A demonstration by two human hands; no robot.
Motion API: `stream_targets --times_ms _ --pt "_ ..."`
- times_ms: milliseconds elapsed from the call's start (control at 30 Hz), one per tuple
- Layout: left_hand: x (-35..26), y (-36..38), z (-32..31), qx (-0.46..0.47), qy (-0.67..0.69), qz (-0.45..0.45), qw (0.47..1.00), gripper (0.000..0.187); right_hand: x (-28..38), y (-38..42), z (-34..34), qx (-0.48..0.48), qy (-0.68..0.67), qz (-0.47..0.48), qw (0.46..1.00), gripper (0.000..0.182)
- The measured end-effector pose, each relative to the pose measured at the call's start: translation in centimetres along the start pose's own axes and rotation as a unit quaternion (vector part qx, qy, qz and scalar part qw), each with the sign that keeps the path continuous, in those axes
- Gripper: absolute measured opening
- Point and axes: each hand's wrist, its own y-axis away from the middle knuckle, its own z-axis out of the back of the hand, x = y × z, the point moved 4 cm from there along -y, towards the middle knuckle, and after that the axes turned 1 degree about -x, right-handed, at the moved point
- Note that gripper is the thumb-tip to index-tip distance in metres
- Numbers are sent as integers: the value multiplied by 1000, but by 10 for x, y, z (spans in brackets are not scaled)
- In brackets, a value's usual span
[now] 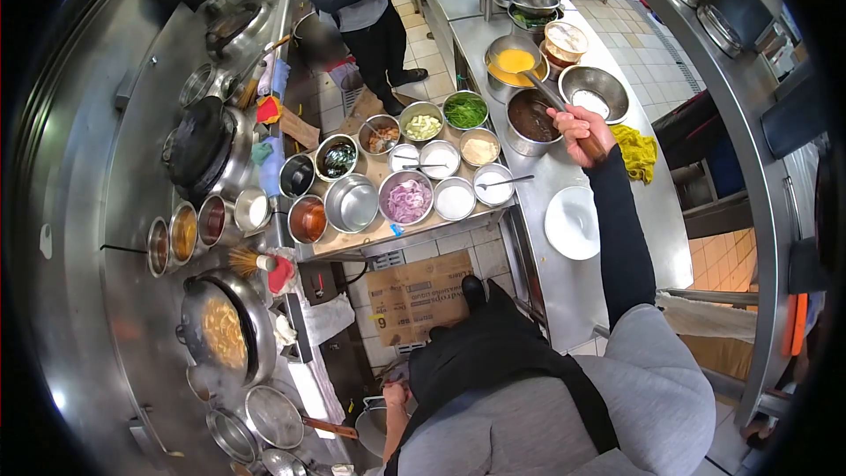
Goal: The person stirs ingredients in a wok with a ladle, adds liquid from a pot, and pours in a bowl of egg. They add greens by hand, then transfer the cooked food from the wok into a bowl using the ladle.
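My right hand (583, 134) is closed around the wooden end of a long-handled ladle (552, 97). The ladle's metal shaft slants up and left to a steel bowl of yellow liquid (514, 62). I cannot make out the ladle's head there. Just below the shaft stands a pot of dark brown sauce (532, 122), and beside it is a steel bowl with something white inside (593, 95). My left hand (397, 395) hangs low by the stove edge, near a metal pail (374, 427). Its fingers look curled, and what they grip is hidden.
On the left range, a wok (227, 330) of steaming brown food sits near a wire strainer (275, 417). Ingredient bowls, including sliced onion (407, 201), fill the middle shelf. A white plate (573, 222) and yellow cloth (636, 153) lie right. A person (352, 13) stands ahead. Cardboard (421, 300) covers the floor.
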Motion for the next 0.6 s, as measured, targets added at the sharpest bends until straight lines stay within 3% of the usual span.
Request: stream_targets --times_ms 133,433,533,600 --pt "-21 29 -3 1 9 -9 1000 17 1 -4 8 -14 0 -8 1000 31" --pt "-9 20 8 10 -37 1 999 11 -2 -12 14 -7 -11 -11 1000 31" --pt "35 -16 8 -9 55 43 998 10 -6 -9 10 2 -37 -11 999 33" --pt "43 -34 15 56 -78 -139 986 9 -7 -4 7 17 -55 -1 998 35"
